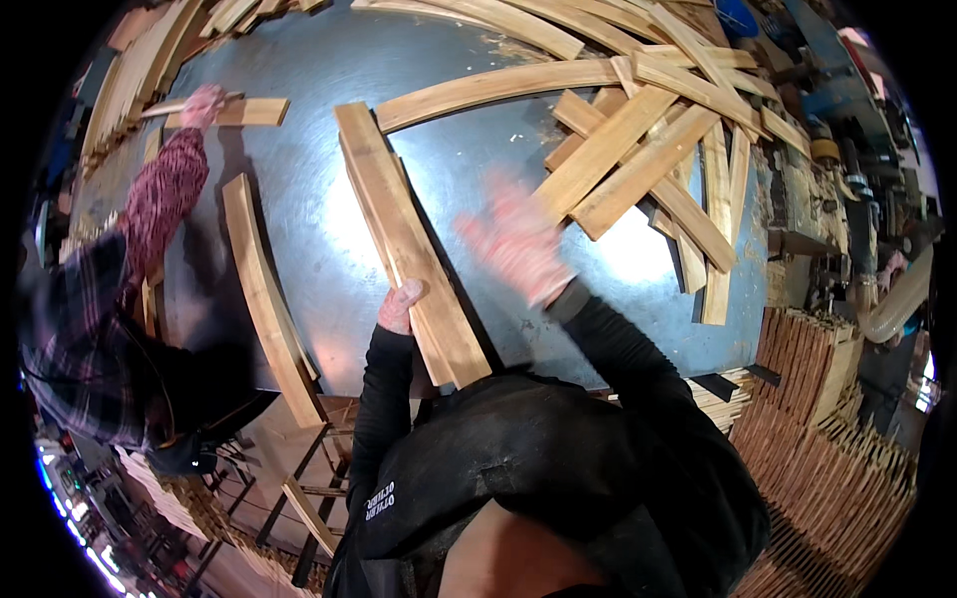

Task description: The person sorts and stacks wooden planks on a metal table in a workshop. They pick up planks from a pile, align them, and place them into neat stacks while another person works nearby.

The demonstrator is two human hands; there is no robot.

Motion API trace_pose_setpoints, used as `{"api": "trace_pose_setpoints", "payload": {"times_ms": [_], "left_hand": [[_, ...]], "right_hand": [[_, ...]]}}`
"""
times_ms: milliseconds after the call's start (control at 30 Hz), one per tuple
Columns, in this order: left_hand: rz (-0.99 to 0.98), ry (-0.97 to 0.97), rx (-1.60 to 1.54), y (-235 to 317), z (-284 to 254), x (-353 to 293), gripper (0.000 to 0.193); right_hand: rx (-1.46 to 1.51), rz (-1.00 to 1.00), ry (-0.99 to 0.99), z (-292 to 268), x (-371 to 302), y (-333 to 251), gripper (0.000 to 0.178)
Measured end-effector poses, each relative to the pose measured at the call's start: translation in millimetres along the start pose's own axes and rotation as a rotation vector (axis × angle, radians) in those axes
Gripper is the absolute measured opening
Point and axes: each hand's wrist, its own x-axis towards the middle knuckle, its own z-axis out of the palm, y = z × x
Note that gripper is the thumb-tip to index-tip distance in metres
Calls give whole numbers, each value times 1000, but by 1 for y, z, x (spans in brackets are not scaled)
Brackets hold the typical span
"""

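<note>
My left hand is closed round the side of a few wooden boards lying lengthwise together in front of me, its thumb on the top board. Their near ends reach the table's front edge, close to my body. My right hand, smeared by motion, is over the table with thumb and fingers apart and nothing visible in it. Just beyond it lies the nearest board of a loose, criss-crossed pile; whether they touch I cannot tell.
The metal table also bears a long crosswise board and a separate pair of boards. At left, a co-worker's hand rests on a short board. Stacked wood stands at right, near machinery.
</note>
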Motion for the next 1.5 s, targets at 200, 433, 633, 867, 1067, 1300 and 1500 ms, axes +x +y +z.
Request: {"api": "trace_pose_setpoints", "payload": {"times_ms": [200,433,633,867,1067,1300,1500], "left_hand": [[105,64,287,7,16,-4,23],[215,373,727,39,48,-18,24],[55,695,1549,48,42,-54,76],[847,477,1711,56,123,-62,101],[894,98,2012,39,228,43,109],[198,-289,1847,42,226,58,63],[-540,-717,216,85,150,-91,64]], "right_hand": [[-135,934,396,-41,49,171,124],[166,1050,371,-53,34,194,117],[718,949,554,-9,15,193,78],[1284,555,546,0,-4,152,49],[1282,693,472,13,-127,96,47],[643,701,395,-63,-209,157,52],[-390,427,253,-129,-106,283,58]]}}
